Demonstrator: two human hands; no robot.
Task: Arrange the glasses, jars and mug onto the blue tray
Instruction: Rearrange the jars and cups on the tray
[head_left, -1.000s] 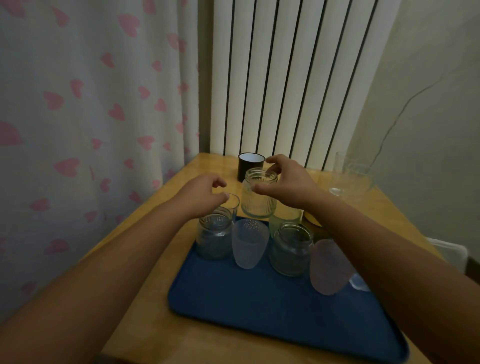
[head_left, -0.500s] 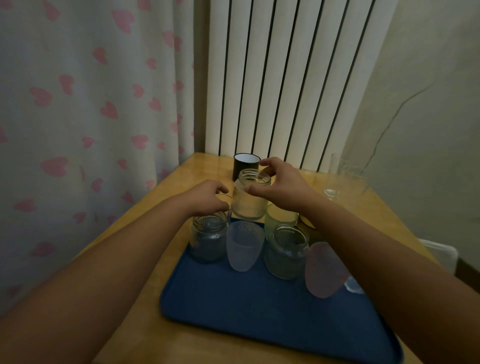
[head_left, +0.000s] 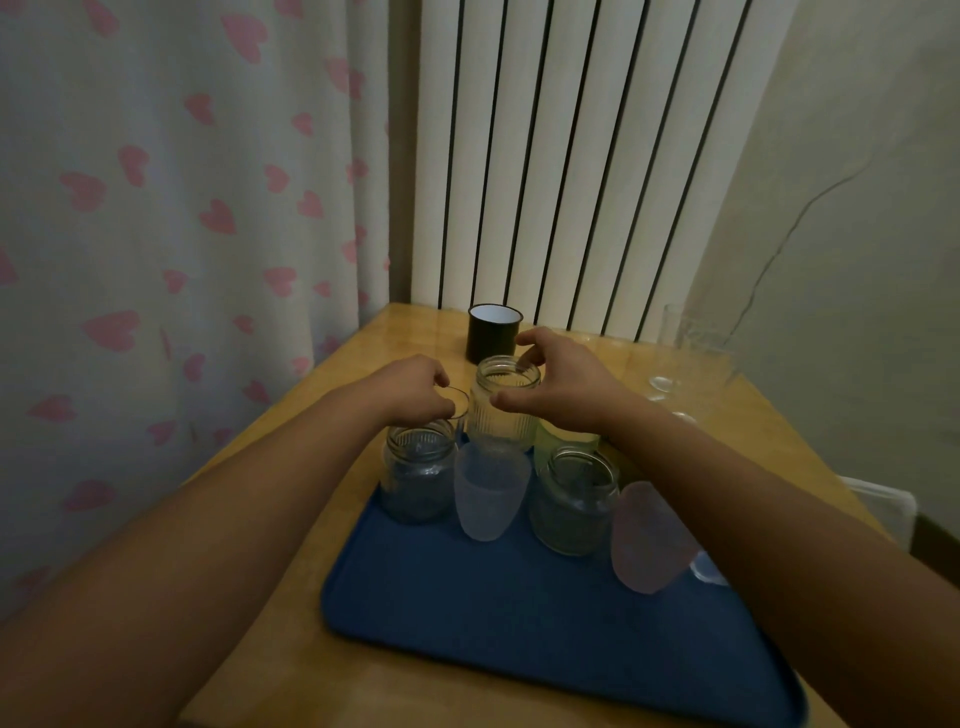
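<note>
Right hand (head_left: 558, 387) fingers curled round the ribbed jar (head_left: 503, 410) rim at frame centre, we judged to seat it in the back row | left hand (head_left: 415, 389) pinched a clear glass (head_left: 460, 408) rim beside it | blue tray (head_left: 519, 623) below held the rows | mug (head_left: 492, 332) stood behind, off-tray.

We see a wooden table (head_left: 291, 457) set in a corner. Left of the table hangs a curtain (head_left: 182, 208) w/ pink hearts; behind it, a white radiator (head_left: 571, 156). Right of the table, a plain wall (head_left: 857, 260) w/ a thin crack.
</note>
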